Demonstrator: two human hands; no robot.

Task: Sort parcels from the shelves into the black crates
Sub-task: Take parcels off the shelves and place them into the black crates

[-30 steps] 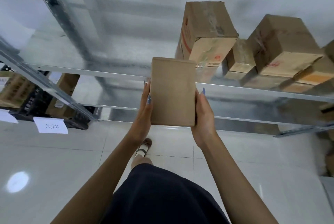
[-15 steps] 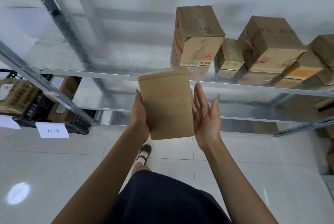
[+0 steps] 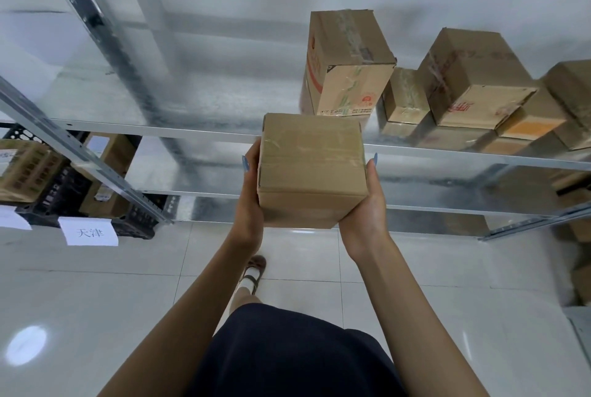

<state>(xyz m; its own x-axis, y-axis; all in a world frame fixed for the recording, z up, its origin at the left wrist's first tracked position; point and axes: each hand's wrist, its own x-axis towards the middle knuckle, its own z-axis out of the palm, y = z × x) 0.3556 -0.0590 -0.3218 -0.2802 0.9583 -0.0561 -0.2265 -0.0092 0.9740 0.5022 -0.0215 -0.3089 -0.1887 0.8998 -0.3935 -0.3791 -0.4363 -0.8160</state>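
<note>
While both hands clasp the parcel [image 3: 311, 169] at chest height just before the front lip of the metal shelf [image 3: 160, 129], most of each grip is out of sight. The left hand [image 3: 251, 204] grips the left face, showing only its thumb and the back of the hand. The right hand [image 3: 364, 211] cups the lower right corner with its thumb raised along the side. All the fingers are hidden behind or beneath the box. Clear tape across the parcel's top blurs into glare, and no label can be read.

Behind it a tall carton [image 3: 348, 44] stands on the shelf, its base cut off by the parcel's upper edge. The print on it is too small to read. More cartons [image 3: 470, 76] crowd the right end, the farthest cropped by the frame.

At far left the black crates [image 3: 60, 195] sit on the floor [image 3: 128, 300] partly behind a slanting steel upright [image 3: 80, 153], with boxes inside. A paper label [image 3: 89, 232] hangs on the nearer one.

Left of the tall carton the shelf lies bare, and pale tile stretches open between the person and the crates.
</note>
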